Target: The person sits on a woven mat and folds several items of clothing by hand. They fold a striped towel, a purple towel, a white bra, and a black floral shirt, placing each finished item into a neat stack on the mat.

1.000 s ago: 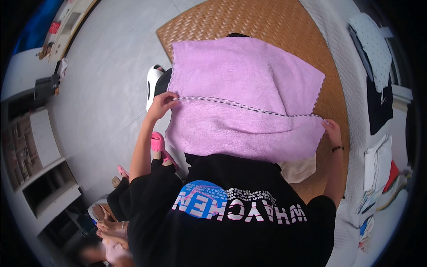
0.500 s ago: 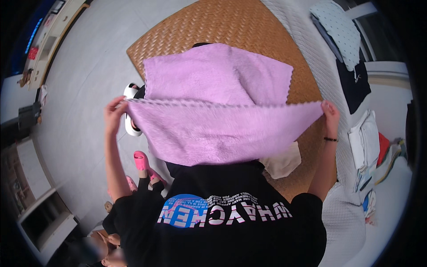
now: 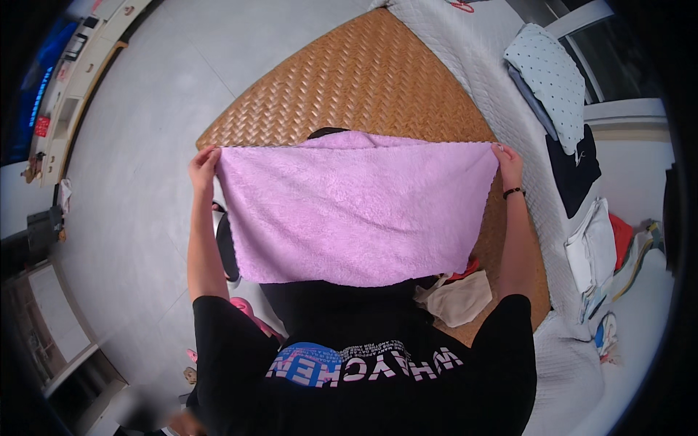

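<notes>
A fluffy pink-lilac towel (image 3: 356, 211) with a scalloped edge stretches across in front of me, over my lap. My left hand (image 3: 205, 163) pinches its far left corner. At the far right corner my right hand (image 3: 509, 163), with a dark bracelet at the wrist, grips it the same way. The far edge is pulled nearly straight between both hands, while the rest hangs toward my body with shallow folds. A little more of the pink cloth shows just beyond that edge. My legs are mostly hidden beneath.
I sit on a woven brown mat (image 3: 349, 80). Beige cloth (image 3: 462, 298) and a bit of red lie on it by my right side. On the right, a quilted white cover (image 3: 472, 73) bears a folded dotted light-blue cloth (image 3: 549, 69), dark cloth (image 3: 571, 171) and white cloth (image 3: 592, 236). Another person is partly visible at lower left.
Both hands have drawn the far edge taut and moved it slightly farther away. The towel part that lay spread beyond it is now mostly covered. The view has shifted a little.
</notes>
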Demonstrator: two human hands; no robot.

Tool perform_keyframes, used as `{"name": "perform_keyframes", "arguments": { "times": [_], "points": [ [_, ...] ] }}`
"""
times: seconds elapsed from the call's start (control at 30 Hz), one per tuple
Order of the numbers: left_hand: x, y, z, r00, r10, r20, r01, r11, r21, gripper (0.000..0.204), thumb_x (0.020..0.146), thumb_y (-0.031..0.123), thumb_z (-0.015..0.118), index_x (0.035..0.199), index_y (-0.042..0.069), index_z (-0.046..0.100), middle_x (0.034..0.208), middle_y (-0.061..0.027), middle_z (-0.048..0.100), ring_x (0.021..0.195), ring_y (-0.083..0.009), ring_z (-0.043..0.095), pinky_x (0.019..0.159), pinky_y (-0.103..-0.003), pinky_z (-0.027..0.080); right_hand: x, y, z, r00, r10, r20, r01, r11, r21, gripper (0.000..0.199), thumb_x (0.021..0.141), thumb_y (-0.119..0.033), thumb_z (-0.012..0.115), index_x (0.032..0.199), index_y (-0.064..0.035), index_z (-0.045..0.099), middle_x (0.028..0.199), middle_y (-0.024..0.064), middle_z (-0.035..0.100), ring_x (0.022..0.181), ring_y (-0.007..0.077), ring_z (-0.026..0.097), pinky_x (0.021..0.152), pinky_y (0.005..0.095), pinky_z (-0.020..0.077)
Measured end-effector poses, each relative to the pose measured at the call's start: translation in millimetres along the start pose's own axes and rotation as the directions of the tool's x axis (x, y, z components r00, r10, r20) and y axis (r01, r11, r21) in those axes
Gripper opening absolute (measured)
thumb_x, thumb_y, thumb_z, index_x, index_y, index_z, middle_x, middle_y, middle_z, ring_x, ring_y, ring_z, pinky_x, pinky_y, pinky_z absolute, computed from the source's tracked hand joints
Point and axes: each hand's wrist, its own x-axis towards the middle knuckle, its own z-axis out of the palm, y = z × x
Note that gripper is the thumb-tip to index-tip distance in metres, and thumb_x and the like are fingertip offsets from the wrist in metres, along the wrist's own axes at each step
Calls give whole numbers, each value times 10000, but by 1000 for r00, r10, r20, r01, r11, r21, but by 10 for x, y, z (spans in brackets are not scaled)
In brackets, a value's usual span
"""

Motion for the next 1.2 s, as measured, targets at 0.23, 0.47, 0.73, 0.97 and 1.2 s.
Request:
{"name": "perform_keyframes", "arguments": {
  "times": [0.23,0.47,0.73,0.97,1.2],
  "points": [
    [-36,69,-67,995,-98,0,98,990,-99,261,831,97,717,1064,-3,654,832,7,645,690,-43,560,576,-178,436,-87,12,-100,997,67,-26,-66,997,29,321,830,-151,741,1078,30,649,907,38,688,803,70,603,717,197,478],
    [85,-121,102,995,-33,-91,30,999,-33,248,802,94,743,1015,-17,680,886,-34,674,786,-96,604,715,-221,473,105,241,149,987,0,-162,-3,1000,-20,287,818,-147,755,1026,32,673,819,-1,664,715,44,562,658,175,449],
    [175,-342,171,965,-11,-263,14,1000,8,274,802,128,752,1022,-17,677,947,-60,681,860,-123,615,789,-244,478,123,178,605,945,-81,-316,69,996,-50,273,803,-158,765,973,33,667,792,6,664,688,55,563,644,181,456],
    [52,117,375,875,462,146,-460,697,550,342,768,105,661,1097,26,613,1033,-134,638,933,-288,631,834,-358,491,57,140,545,871,-487,68,418,660,-624,382,765,-141,740,1103,-12,614,1063,97,638,931,193,609,804,312,490],
    [-153,450,612,732,-42,680,-506,635,584,576,659,248,710,1177,32,582,1028,-177,655,924,-332,632,833,-376,498,-120,-637,1056,682,-26,731,559,663,-498,525,685,-197,773,1152,-44,588,1087,133,583,1005,273,558,856,386,457]
  ]
}}
